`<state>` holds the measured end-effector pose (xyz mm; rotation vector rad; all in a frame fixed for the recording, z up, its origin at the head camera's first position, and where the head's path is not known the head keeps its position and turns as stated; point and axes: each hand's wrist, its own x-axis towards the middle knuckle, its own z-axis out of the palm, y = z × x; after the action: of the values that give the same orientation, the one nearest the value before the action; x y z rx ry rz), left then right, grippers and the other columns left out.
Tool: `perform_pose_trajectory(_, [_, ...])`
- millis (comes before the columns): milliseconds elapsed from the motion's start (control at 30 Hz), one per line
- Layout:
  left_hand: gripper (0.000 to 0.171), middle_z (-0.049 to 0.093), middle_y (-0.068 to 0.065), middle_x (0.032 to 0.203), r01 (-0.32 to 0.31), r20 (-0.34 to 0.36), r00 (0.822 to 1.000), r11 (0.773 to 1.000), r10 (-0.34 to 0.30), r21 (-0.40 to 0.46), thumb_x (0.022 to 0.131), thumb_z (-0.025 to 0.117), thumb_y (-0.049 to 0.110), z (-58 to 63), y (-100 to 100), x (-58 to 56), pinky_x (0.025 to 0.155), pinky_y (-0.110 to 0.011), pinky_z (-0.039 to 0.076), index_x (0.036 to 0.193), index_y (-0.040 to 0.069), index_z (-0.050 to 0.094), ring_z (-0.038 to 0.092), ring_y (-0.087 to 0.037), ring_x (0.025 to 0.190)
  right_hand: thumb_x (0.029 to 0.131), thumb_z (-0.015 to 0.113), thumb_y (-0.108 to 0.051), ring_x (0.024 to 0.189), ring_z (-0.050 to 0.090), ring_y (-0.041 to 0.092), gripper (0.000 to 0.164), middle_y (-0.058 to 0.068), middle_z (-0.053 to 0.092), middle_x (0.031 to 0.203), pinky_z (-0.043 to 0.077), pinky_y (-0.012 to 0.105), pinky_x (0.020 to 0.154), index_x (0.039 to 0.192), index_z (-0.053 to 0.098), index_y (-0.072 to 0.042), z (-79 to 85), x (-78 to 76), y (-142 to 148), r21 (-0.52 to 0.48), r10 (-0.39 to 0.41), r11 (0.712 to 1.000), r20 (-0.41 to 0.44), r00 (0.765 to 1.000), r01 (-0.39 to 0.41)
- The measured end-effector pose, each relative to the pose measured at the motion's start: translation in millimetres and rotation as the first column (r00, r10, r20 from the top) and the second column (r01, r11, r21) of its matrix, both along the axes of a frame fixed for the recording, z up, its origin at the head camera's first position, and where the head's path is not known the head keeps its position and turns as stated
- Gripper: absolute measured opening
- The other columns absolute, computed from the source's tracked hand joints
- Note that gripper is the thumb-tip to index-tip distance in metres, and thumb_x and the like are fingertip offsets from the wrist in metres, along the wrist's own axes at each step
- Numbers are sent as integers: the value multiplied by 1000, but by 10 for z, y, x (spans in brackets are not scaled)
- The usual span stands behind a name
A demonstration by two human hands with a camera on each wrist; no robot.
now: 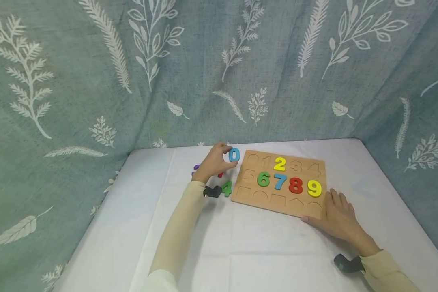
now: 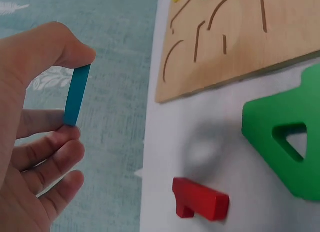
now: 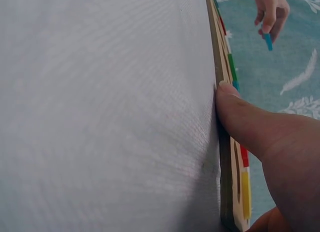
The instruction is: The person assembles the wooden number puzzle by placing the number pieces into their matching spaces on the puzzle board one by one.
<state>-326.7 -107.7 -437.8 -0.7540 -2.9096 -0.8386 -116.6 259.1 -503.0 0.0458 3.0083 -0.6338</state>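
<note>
A blue number 0 is pinched between the thumb and a finger of my left hand, held up off the table just left of the wooden number board. In the left wrist view the blue 0 shows edge-on. My right hand rests at the board's near right corner, its thumb along the front edge and its fingers by the right side. In the board sit a yellow 2, green 6, blue 7, red 8 and yellow 9.
Beside the board's left edge lies a green 4. Below the left hand lies a red 1, and a purple piece is partly hidden behind that hand. A white cloth covers the table; a patterned curtain hangs behind.
</note>
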Motion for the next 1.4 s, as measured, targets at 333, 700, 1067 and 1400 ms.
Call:
perform_pose_trajectory(333, [69, 56, -15, 134, 27, 42, 999, 999, -25, -27, 89, 78, 33, -31, 238, -143, 105, -45, 53, 146, 1, 56, 56, -35, 125, 79, 74, -70, 144, 14, 68, 131, 46, 16, 158, 19, 83, 112, 152, 19, 24, 18, 10, 1, -4, -1, 1000, -3, 1000, 1])
perform_pose_trajectory(700, [65, 56, -15, 132, 77, 72, 994, 997, -78, 14, 89, 76, 30, -164, 380, -264, 108, -46, 50, 144, -1, 57, 56, -32, 125, 79, 74, -71, 144, 14, 67, 131, 46, 16, 158, 19, 83, 111, 152, 18, 24, 2, 3, 12, -1, 2, 1000, -6, 1000, -2])
perform_pose_trajectory(1067, [55, 56, -15, 136, 114, 88, 990, 992, -109, -47, 91, 72, 29, -280, 491, -319, 103, -41, 50, 136, -2, 63, 55, -28, 123, 81, 71, -72, 144, 12, 69, 131, 46, 14, 159, 17, 83, 112, 152, 17, 24, -20, 1, 17, 1, 0, 1000, -2, 1000, 0])
perform_pose_trajectory(1400, [34, 60, -12, 123, 168, 100, 982, 981, -159, -93, 90, 71, 27, -363, 564, -363, 86, -32, 44, 114, 2, 72, 50, -22, 104, 81, 73, -70, 144, 14, 68, 129, 46, 16, 159, 18, 83, 112, 152, 19, 24, -10, 9, 5, 3, 2, 1000, -10, 1000, -2])
